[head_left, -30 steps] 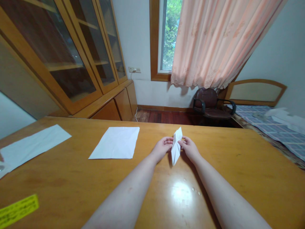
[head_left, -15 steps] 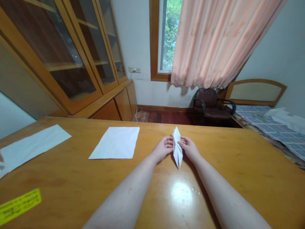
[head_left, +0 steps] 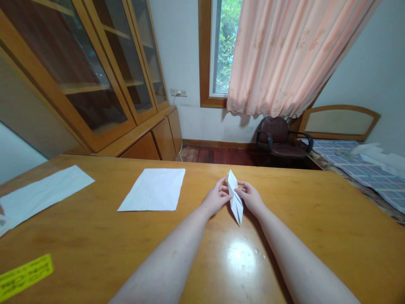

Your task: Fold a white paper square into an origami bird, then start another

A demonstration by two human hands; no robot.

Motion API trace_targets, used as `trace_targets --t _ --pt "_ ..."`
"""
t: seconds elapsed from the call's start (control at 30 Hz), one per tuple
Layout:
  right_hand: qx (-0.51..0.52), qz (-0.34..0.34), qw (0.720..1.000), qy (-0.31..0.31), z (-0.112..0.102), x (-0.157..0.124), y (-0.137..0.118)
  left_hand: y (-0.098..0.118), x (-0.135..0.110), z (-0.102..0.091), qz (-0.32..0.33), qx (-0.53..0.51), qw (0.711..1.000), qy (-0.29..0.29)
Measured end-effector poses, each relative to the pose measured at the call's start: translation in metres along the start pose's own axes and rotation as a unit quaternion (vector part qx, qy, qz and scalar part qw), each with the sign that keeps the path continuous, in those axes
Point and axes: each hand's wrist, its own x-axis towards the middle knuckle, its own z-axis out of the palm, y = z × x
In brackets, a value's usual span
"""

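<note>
A small folded white paper figure (head_left: 236, 198), long and pointed at both ends, is held just above the wooden table (head_left: 316, 219). My left hand (head_left: 217, 197) pinches its left side with the fingers closed on it. My right hand (head_left: 251, 197) pinches the right side the same way. The paper leans with its upper tip to the left and its lower tip toward me and to the right.
A flat white sheet (head_left: 154, 189) lies on the table left of my hands. A longer white sheet (head_left: 41, 194) lies at the far left, and a yellow label (head_left: 23, 276) sits near the front left corner. Behind the table stand a cabinet (head_left: 95, 76), a chair (head_left: 280, 141) and a bed (head_left: 363, 169).
The folded paper has been turned between my fingers: its lower tip swung from the left to the right and its upper tip tipped left. Both hands kept their hold and shifted slightly away from me.
</note>
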Motion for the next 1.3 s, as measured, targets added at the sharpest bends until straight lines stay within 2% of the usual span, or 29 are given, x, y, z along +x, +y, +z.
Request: trace_targets --t 0.63,0.87,1.03,1.3 --pt "-0.011 -0.019 1.0 0.003 0.0008 -0.0016 0.0021 -0.0009 0.0011 -0.0014 -0.024 -0.012 1.0 0.013" --pt "-0.03 -0.038 0.998 -0.049 -0.0018 -0.0038 -0.0015 -0.0006 0.0026 -0.0009 -0.037 -0.045 0.998 0.029" --pt "-0.054 -0.046 0.996 -0.049 -0.0042 -0.0033 -0.0003 -0.0019 0.0026 -0.0003 -0.039 -0.041 0.998 0.038" --pt "-0.012 -0.035 0.998 -0.043 -0.0014 -0.0002 0.0074 -0.0027 0.0034 -0.0007 -0.053 -0.024 0.998 0.039"
